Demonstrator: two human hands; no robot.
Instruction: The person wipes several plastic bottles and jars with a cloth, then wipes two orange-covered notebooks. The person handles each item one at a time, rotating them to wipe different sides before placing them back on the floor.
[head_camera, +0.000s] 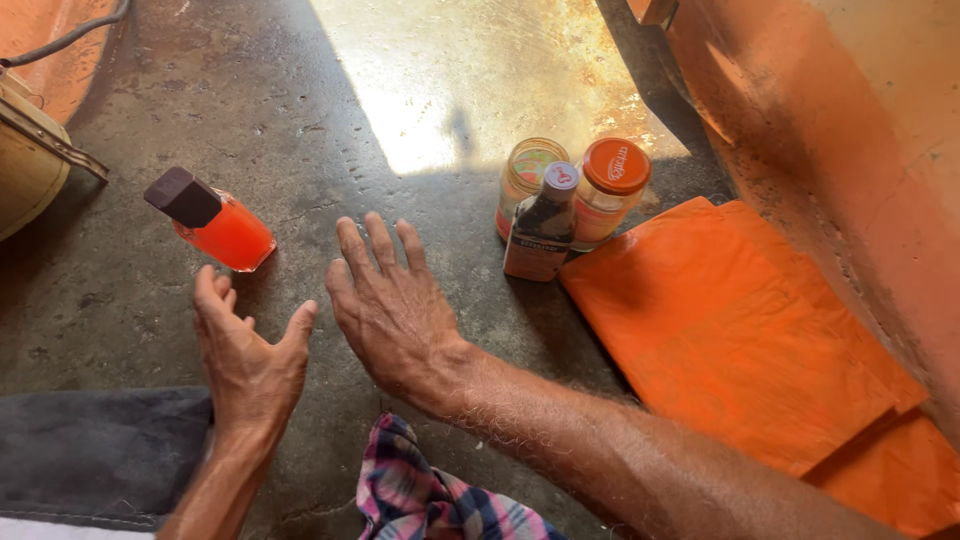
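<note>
Left hand (248, 358): open, palm turned up and inward, fingers loosely spread, thumb out to the right; it holds nothing.
Right hand (392, 305): open and flat, palm down, fingers stretched forward and slightly apart; whether it touches the floor cannot be told.
Bottle (212, 220): small, clear, filled with orange-red liquid, dark square cap; tilted with the cap toward the upper left, just beyond the left fingertips and apart from both hands. Whether it rests on the floor or is in the air cannot be told.
Jars (612, 195): two glass jars stand together to the right of the right hand, one with an orange lid, one open; a small dark bottle (543, 228) with a pale cap stands touching in front of them.
Orange sheet (740, 330): folded, lying flat at the right, its near corner just beside the dark bottle.
Cloths: a plaid cloth (430, 495) under the right forearm; a dark grey cloth (100, 450) at the lower left.
Floor (300, 120): grey concrete, stained and cracked, with a bright patch of sunlight at the top centre.
Wall (860, 120): orange-tinted, rising along the right.
</note>
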